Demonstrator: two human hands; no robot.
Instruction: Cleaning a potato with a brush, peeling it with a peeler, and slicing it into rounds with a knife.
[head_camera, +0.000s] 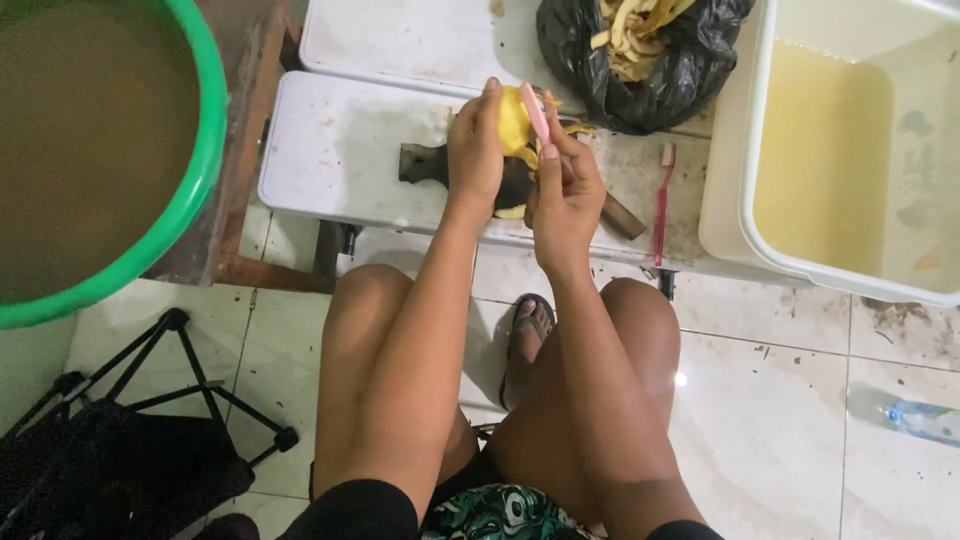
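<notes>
Smooth yellow peeled potato (513, 120) gripped in left hand (476, 150); thin pink peeler (535, 112) clenched by right hand (563, 195), over white plastic table (340, 150).

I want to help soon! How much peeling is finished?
Done: a black bag already holds a pile of yellow peelings. In hand: the left hand grips a yellow potato-like piece, mostly bare, while the right hand works a pink peeler on it. Left: no unpeeled ones are in view, so that cannot be told.
</notes>
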